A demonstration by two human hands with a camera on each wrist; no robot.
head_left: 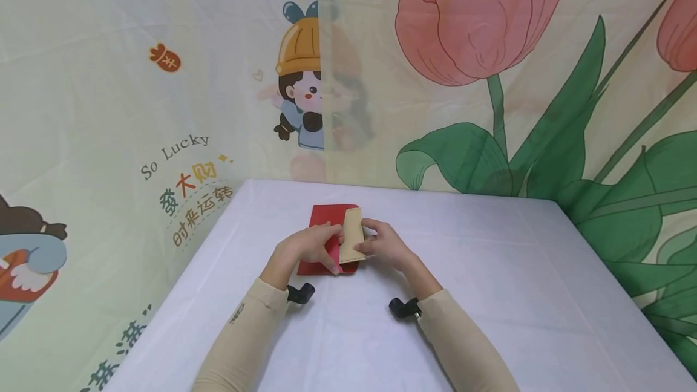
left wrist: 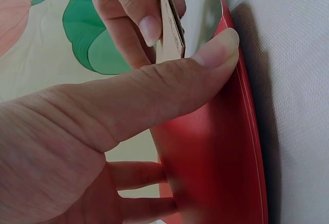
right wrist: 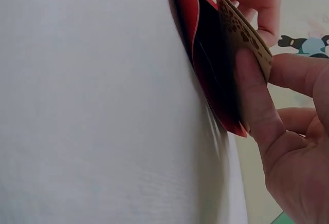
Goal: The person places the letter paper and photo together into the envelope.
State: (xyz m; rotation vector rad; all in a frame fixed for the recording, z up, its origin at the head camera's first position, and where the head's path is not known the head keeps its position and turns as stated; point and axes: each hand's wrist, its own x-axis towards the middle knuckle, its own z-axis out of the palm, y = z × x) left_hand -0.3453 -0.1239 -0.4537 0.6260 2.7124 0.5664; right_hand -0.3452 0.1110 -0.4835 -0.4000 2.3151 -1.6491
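Observation:
A red paper envelope (head_left: 327, 215) lies on the white table, its open end toward the right. My left hand (head_left: 310, 243) grips it, thumb at the near edge by the mouth and fingers toward the far side. Between thumb and fingers of my right hand (head_left: 388, 243) is a tan card (head_left: 353, 236), pinched at its right side and tilted beside the envelope's mouth. Dark printing shows on the card (right wrist: 240, 31) in the right wrist view, where the envelope (right wrist: 191, 23) gapes beside it. How far the card overlaps the mouth is hard to tell.
The white-covered table (head_left: 490, 295) extends around both hands. A printed cloth backdrop (head_left: 370, 156) with tulips and cartoon figures hangs behind and to the sides. A black wrist mount (head_left: 301, 293) sits by the left sleeve, another black mount (head_left: 404, 308) by the right.

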